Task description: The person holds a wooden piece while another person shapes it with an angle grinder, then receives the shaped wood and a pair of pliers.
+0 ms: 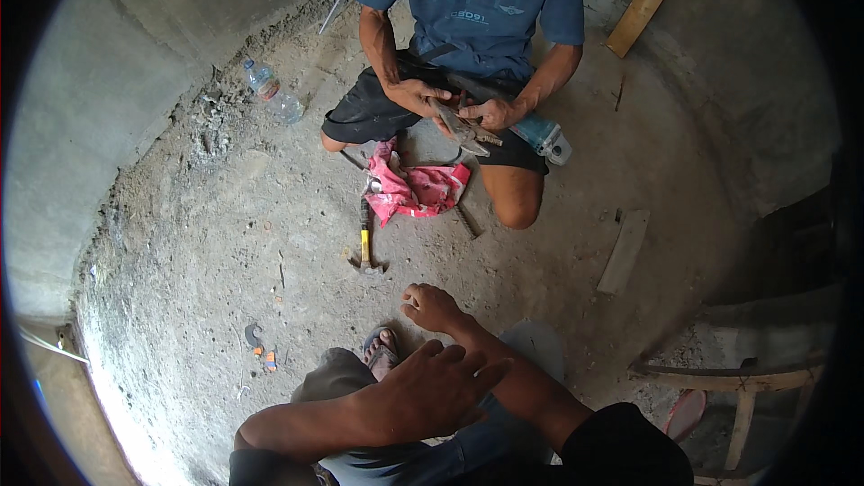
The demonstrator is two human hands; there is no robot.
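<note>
My left hand reaches across my right forearm, fingers apart, with nothing in it. Farther forward, my right hand hangs over the floor near my sandalled foot; its fingers are loosely bent, with a gap at the thumb and nothing visible between them. Just beyond it lies a claw hammer with a yellow and black handle, head toward me. A pink cloth is bunched by the hammer's far end. Opposite me sits a person in a blue T-shirt, both hands around a grey metal tool whose kind I cannot make out.
Small orange and dark pieces lie on the rough floor at left. Plastic bottles sit by the far left wall. A wooden plank leans far right; a flat board lies nearer. A wooden frame stands at lower right.
</note>
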